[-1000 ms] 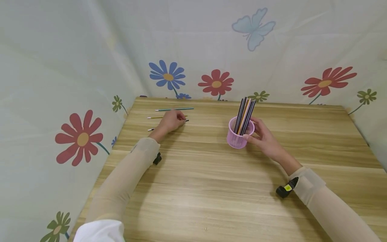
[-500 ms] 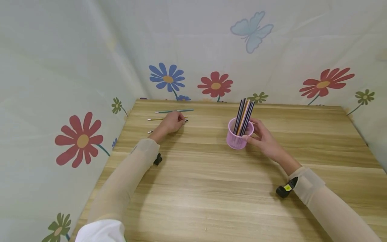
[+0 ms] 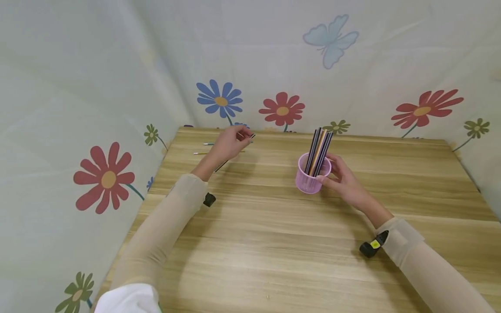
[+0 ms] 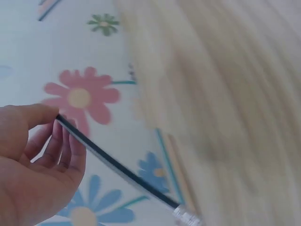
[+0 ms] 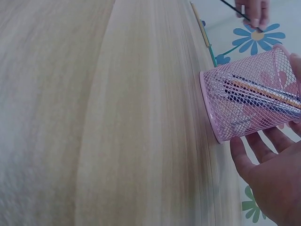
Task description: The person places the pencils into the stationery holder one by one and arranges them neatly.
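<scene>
My left hand (image 3: 230, 142) pinches a black-and-white striped pencil (image 4: 117, 165) near one end, between thumb and fingertips. It is raised off the table, and its silvery eraser end slants downward in the left wrist view. My right hand (image 3: 348, 186) holds the side of a pink mesh pencil cup (image 3: 306, 183), thumb at the near rim and fingers around the far side. The cup stands upright on the table. Several pencils (image 3: 319, 152), mostly dark striped with an orange one among them, lean together inside it.
Under and behind my left hand lie a yellow pencil (image 3: 200, 153) and a teal pencil (image 3: 208, 144) on the wood-grain table (image 3: 274, 243). A flower-printed cloth (image 3: 250, 56) hangs along the table's back and sides.
My left hand has lifted the black striped pencil from the table, moving up and slightly right toward the back edge. My right hand and the cup have stayed in place.
</scene>
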`<action>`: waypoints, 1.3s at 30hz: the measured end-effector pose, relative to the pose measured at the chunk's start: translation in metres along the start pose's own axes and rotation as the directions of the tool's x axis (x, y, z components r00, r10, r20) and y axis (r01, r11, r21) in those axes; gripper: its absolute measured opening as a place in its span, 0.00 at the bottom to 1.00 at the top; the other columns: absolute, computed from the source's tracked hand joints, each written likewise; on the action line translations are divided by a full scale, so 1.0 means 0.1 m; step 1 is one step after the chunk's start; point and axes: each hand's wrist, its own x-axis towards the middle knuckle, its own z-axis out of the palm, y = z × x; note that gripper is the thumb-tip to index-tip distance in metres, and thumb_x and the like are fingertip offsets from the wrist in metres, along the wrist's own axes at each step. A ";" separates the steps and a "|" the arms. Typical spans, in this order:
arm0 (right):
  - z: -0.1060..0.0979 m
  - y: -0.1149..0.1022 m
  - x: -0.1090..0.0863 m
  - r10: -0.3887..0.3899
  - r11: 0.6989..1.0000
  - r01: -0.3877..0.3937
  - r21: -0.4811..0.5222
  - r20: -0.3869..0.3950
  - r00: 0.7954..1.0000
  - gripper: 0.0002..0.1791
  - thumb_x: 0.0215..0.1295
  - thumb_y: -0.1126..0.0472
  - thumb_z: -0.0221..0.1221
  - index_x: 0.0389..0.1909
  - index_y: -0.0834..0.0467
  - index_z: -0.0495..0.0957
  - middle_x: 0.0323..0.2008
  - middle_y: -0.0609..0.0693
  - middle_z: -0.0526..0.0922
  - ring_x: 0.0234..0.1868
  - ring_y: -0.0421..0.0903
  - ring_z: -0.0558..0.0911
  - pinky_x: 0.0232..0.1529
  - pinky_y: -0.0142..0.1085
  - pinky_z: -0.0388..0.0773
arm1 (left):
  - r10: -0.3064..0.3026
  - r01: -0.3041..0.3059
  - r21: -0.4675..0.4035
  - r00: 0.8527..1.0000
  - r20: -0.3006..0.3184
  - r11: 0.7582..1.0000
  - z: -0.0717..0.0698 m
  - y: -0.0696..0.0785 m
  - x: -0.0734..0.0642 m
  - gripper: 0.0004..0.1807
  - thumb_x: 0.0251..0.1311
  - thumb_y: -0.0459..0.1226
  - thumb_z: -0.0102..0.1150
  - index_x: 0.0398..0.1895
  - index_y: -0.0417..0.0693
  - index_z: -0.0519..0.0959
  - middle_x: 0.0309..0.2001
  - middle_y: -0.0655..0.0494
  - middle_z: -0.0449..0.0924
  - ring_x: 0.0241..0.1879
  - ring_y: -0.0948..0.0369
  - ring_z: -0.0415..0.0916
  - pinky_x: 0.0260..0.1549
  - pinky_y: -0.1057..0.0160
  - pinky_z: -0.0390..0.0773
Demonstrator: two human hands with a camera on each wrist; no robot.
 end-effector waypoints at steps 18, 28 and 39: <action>0.00 -0.04 0.02 0.003 1.000 -0.003 0.010 -0.008 1.000 0.40 0.75 0.66 0.64 0.81 0.56 0.55 0.77 0.62 0.67 0.77 0.61 0.66 0.73 0.55 0.67 | 0.330 -0.334 -0.115 0.943 -0.046 0.936 -0.12 1.11 -0.12 0.09 0.71 0.36 0.68 0.52 0.48 0.85 0.45 0.61 0.84 0.45 0.64 0.81 0.50 0.65 0.83; 0.01 -0.04 0.03 0.000 1.000 0.000 0.025 0.005 1.000 0.40 0.75 0.67 0.64 0.81 0.57 0.56 0.76 0.64 0.67 0.78 0.62 0.64 0.73 0.49 0.69 | 0.393 -0.445 -0.294 0.893 -0.221 0.846 -0.11 1.27 -0.07 0.10 0.70 0.36 0.69 0.51 0.43 0.83 0.43 0.56 0.85 0.42 0.60 0.83 0.49 0.61 0.83; 0.01 -0.05 0.01 0.011 1.000 -0.011 0.019 0.001 1.000 0.40 0.75 0.67 0.64 0.81 0.59 0.54 0.77 0.65 0.66 0.77 0.64 0.65 0.74 0.62 0.63 | 0.347 -0.403 -0.528 0.915 -0.207 0.747 0.10 1.36 0.02 0.11 0.71 0.34 0.68 0.52 0.42 0.81 0.45 0.50 0.83 0.44 0.53 0.84 0.43 0.60 0.83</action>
